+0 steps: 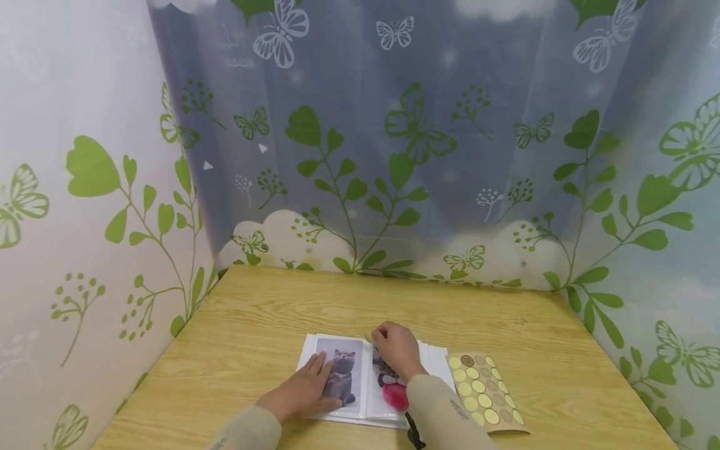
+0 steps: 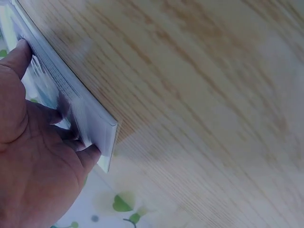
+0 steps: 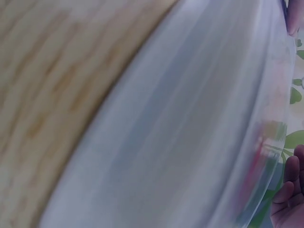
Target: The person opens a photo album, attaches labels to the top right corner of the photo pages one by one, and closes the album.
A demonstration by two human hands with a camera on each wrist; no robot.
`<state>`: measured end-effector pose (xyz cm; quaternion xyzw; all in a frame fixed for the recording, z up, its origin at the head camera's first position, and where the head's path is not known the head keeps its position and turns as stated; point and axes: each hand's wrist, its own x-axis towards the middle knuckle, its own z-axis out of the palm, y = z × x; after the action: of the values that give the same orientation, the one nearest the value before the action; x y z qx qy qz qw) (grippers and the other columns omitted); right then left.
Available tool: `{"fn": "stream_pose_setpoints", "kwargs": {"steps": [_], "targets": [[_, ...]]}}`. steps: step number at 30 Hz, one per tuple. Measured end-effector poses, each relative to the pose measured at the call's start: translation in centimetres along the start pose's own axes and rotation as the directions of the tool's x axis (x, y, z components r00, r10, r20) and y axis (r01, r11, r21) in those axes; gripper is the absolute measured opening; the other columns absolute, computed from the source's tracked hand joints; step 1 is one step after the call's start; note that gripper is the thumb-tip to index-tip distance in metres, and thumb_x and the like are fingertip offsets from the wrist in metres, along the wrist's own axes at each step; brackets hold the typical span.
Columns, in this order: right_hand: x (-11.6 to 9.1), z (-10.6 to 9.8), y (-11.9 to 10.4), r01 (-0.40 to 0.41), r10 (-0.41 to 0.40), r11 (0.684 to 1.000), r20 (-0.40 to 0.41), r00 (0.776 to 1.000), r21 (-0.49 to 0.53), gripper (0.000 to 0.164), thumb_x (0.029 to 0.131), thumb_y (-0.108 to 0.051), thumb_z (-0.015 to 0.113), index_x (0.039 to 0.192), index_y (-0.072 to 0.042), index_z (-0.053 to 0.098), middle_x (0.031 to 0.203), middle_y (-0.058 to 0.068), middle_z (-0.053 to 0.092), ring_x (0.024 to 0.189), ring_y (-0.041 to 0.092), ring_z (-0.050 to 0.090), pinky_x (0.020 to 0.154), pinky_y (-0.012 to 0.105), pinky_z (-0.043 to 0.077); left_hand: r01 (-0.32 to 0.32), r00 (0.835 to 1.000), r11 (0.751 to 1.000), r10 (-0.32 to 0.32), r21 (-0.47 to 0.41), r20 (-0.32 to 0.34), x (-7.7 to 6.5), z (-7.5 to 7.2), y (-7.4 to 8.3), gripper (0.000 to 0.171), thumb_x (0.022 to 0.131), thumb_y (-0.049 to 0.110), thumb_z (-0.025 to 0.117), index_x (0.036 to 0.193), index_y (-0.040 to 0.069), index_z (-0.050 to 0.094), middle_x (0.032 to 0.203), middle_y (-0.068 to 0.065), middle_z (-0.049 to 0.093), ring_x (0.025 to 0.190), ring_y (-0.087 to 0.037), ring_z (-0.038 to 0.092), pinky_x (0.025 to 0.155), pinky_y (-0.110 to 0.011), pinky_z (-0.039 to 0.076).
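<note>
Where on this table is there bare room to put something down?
Bare wood on the table lies between the album and the backdrop behind it, left of the album toward the left curtain, and right of the sticker sheet. The front middle is crowded: left hand and right hand over the album, sticker sheet close beside.

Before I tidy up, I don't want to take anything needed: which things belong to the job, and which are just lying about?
In the job:
- open photo album, left hand resting on one page
- yellow circle, apparently pinched by the right hand
- sheet of circles beside the album, probably

Seemingly not part:
- black strap by the right sleeve
- patterned cloth behind the table
</note>
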<state>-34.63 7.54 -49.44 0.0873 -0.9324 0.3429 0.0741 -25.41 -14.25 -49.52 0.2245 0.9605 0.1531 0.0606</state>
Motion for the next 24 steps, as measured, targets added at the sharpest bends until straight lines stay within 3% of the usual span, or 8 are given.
{"fn": "stream_pose_setpoints", "kwargs": {"steps": [10,15,24], "targets": [[0.5,0.3,-0.1,0.083,-0.084,0.992,-0.007,0.996,-0.094,0.015,0.095,-0.023,0.063,0.088,-0.013,0.073,0.076,-0.005,0.066,0.065,0.012,0.054,0.063,0.035,0.049,0.01,1.0,1.0,-0.01,-0.015,0.014,0.0,0.0,-0.1,0.082,0.091,0.044,0.068,0.143,-0.014,0.039,0.152,-0.035,0.029,0.141,-0.048,0.027,0.115,-0.055,0.026],[0.7,0.9,-0.3,0.081,-0.081,0.991,-0.002,0.997,-0.108,0.015,0.094,-0.023,0.063,0.09,-0.013,0.073,0.079,-0.003,0.068,0.067,0.013,0.056,0.065,0.037,0.05,0.019,1.0,1.0,-0.019,-0.014,0.025,0.1,0.1,-0.2,0.083,0.091,0.045,0.068,0.144,-0.013,0.039,0.152,-0.035,0.028,0.142,-0.048,0.026,0.115,-0.055,0.026],[0.7,1.3,-0.5,0.075,-0.069,0.987,0.046,0.997,-0.143,0.017,0.097,-0.022,0.058,0.088,-0.014,0.069,0.069,-0.005,0.057,0.061,0.013,0.051,0.059,0.034,0.047,0.007,1.0,1.0,-0.007,0.002,0.013,0.2,0.1,-0.2,0.082,0.091,0.044,0.069,0.142,-0.014,0.04,0.151,-0.035,0.03,0.141,-0.049,0.028,0.115,-0.055,0.026]]}}
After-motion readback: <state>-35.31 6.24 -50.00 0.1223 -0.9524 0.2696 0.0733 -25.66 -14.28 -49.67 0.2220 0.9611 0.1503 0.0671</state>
